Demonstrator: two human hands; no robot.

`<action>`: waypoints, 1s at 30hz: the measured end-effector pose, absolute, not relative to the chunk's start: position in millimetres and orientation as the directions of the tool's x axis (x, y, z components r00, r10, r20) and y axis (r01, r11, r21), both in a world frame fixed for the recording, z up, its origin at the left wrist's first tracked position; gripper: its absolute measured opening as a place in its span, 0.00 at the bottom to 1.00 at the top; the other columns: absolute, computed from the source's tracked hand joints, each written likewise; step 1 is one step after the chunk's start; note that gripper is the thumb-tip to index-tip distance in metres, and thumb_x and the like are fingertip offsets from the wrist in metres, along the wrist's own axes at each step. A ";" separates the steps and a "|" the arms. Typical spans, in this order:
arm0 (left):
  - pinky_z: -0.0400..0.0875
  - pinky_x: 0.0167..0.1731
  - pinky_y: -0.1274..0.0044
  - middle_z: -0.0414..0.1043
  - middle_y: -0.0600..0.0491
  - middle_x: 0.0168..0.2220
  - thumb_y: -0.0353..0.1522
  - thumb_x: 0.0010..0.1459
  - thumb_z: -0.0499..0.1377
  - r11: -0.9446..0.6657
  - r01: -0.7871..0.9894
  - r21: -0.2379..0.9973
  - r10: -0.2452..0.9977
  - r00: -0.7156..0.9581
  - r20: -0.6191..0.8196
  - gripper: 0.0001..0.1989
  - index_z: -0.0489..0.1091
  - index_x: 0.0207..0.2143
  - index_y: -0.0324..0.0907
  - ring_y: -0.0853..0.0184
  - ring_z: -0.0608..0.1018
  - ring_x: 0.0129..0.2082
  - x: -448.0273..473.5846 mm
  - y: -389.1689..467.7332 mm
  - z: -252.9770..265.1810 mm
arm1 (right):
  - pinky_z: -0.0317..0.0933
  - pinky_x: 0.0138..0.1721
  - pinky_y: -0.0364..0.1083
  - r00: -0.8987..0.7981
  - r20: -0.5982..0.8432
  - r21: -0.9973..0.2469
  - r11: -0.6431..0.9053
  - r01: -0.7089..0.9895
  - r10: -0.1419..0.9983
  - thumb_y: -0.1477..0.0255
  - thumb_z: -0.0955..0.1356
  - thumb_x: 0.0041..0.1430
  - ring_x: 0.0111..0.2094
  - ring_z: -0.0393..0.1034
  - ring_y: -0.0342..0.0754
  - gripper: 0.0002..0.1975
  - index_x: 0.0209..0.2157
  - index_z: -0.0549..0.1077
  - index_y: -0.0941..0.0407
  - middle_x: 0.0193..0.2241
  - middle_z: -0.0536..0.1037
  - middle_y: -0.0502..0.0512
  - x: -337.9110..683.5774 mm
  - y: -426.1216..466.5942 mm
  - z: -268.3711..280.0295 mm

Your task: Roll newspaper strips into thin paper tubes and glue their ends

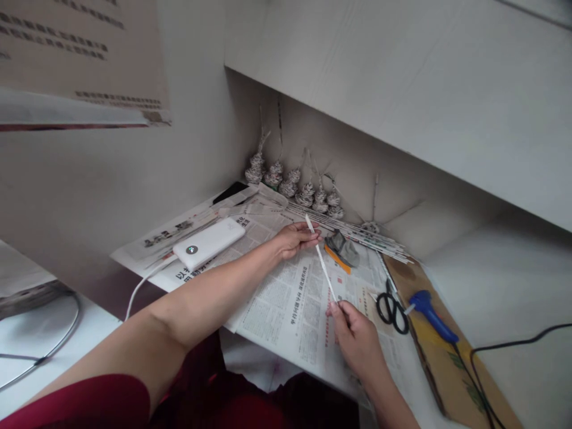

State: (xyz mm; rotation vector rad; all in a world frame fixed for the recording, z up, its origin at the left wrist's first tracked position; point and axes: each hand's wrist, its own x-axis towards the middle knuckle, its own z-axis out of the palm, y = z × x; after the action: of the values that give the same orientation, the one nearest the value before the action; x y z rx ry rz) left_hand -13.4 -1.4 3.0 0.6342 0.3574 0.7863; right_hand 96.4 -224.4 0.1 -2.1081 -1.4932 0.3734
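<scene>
A thin white rolled-paper stick (325,269) runs slantwise above the newspaper between my two hands. My left hand (292,240) has its fingers closed around the upper part, near the thicker end. Lower down and nearer to me, my right hand (356,335) pinches the other end between thumb and fingers. Just beyond the stick lies a crumpled grey cloth-like item (343,247) with an orange strip (338,260) along its edge. To the right of it, black-handled scissors (392,310) rest on the newspaper (279,310).
A white power bank (209,243) with a cable sits at left. Behind are several woven paper gourd shapes (292,183) and a bundle of paper sticks (357,229). A blue glue gun (433,316) lies on cardboard (447,363) at right. A slanted white surface (402,83) overhangs the back.
</scene>
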 end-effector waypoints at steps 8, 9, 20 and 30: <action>0.76 0.28 0.81 0.74 0.47 0.30 0.17 0.53 0.55 0.597 -0.517 0.614 0.713 0.692 -0.112 0.09 0.71 0.36 0.32 0.68 0.80 0.28 -15.8 -0.3 6.5 | 0.51 0.19 0.41 0.347 -0.185 -0.857 -0.324 0.401 0.919 0.54 0.58 0.59 0.17 0.58 0.43 0.19 0.29 0.66 0.54 0.15 0.61 0.46 99.0 -223.8 0.4; 0.76 0.27 0.82 0.74 0.47 0.30 0.18 0.54 0.55 0.603 -0.513 0.611 0.706 0.700 -0.110 0.09 0.71 0.36 0.32 0.67 0.80 0.29 -16.1 -0.2 6.9 | 0.48 0.16 0.41 0.289 -0.283 -0.904 -0.355 0.240 0.914 0.53 0.58 0.59 0.15 0.55 0.42 0.19 0.29 0.65 0.54 0.13 0.56 0.44 98.7 -224.1 1.0; 0.76 0.29 0.82 0.74 0.47 0.29 0.19 0.54 0.56 0.610 -0.518 0.599 0.705 0.700 -0.113 0.06 0.71 0.33 0.31 0.67 0.80 0.29 -15.9 2.4 6.4 | 0.47 0.14 0.38 0.240 -0.332 -0.937 -0.349 0.032 0.912 0.54 0.61 0.59 0.13 0.54 0.38 0.18 0.28 0.63 0.55 0.12 0.57 0.43 97.2 -225.7 -3.6; 0.76 0.28 0.84 0.74 0.49 0.28 0.20 0.54 0.56 0.620 -0.503 0.602 0.691 0.714 -0.115 0.04 0.71 0.31 0.32 0.68 0.80 0.28 -17.0 1.6 8.7 | 0.56 0.17 0.40 0.250 -0.290 -0.928 -0.335 0.163 0.924 0.54 0.61 0.59 0.18 0.64 0.42 0.17 0.35 0.66 0.55 0.17 0.64 0.45 90.3 -218.9 2.4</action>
State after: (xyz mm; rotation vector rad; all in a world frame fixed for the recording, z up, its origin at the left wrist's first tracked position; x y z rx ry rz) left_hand -17.0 1.6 8.7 0.5732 0.3543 0.7032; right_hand 90.3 -218.9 2.4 -1.6962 -1.0133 1.1605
